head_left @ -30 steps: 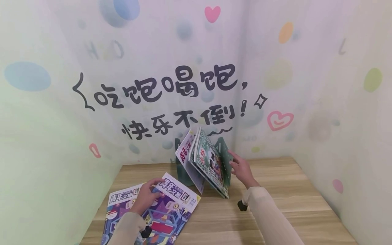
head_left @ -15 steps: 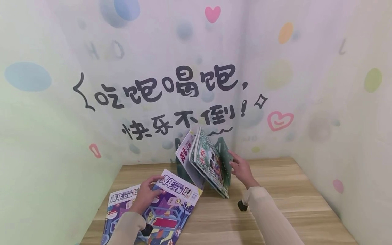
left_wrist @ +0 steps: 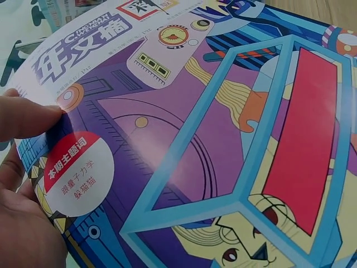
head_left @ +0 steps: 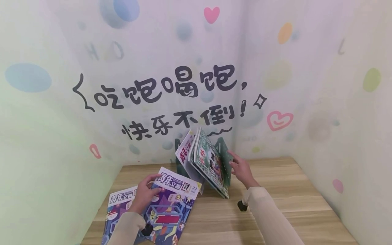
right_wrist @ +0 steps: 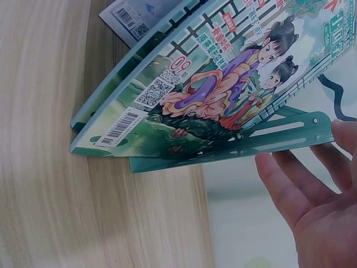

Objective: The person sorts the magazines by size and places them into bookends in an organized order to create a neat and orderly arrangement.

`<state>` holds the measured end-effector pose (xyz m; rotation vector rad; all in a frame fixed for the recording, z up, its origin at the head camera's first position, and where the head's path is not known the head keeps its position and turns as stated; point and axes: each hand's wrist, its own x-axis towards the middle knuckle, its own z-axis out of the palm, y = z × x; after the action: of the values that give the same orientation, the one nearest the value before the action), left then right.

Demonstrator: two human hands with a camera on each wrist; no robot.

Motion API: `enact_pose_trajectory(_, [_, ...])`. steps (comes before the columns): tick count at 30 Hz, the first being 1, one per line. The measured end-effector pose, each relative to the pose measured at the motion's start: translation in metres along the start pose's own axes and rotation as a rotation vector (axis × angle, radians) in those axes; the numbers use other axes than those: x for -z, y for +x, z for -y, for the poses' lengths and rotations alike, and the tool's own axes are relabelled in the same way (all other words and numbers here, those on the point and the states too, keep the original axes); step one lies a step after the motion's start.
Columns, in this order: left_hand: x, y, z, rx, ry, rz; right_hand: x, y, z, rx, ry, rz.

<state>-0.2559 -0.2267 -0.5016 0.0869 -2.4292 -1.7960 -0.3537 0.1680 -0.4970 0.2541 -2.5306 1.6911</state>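
Note:
A purple-and-blue magazine (head_left: 171, 207), its upper end raised, is held at its left edge by my left hand (head_left: 146, 194). The thumb (left_wrist: 30, 116) lies on the cover and the fingers are behind the edge. A similar magazine (head_left: 119, 204) lies partly under it. My right hand (head_left: 243, 170) touches the outer face of the green bookend's right panel (head_left: 226, 158) with outstretched fingers (right_wrist: 290, 192). Between the bookend's panels, several magazines lean, including a green-covered one (head_left: 211, 160) and a white one with red lettering (head_left: 185, 153).
The wooden table (head_left: 269, 204) carries everything and ends against a patterned wall (head_left: 171, 51) with large dark lettering. Side walls close in left and right. A dark wrist camera (head_left: 242, 206) sits under the right sleeve.
My left hand has lifted the magazine slightly, swinging it more upright so that its top edge overlaps the foot of the leaning magazines. The right hand stays in place on the bookend.

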Motion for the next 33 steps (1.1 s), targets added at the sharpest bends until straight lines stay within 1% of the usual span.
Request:
enact_pose_trajectory(3, [-0.0002,-0.0008,-0.0014,0.004,-0.005,-0.014,0.0005,0.0,0.0002,0.008,-0.001,0.003])
enact_pose_trajectory(9, [-0.0003,-0.0011,-0.0021,-0.016,-0.046,-0.05,0.0003,-0.0001,0.0008,0.008,-0.007,-0.007])
enact_pose_trajectory(12, [0.0004,-0.0005,-0.0021,-0.009,-0.05,-0.074,0.0,-0.0002,0.0019,0.011,0.001,-0.007])
enact_pose_trajectory(16, [0.0011,0.0003,-0.0028,0.004,-0.054,-0.086,-0.0003,-0.0001,0.0028,0.001,0.008,-0.011])
enact_pose_trajectory(27, [0.0012,0.0006,-0.0017,0.029,-0.114,-0.122,0.0001,-0.0004,0.0015,0.007,-0.001,-0.01])
enact_pose_trajectory(33, [0.001,0.0011,-0.0013,0.025,-0.153,-0.144,0.0002,0.0006,-0.0003,0.01,0.0,-0.01])
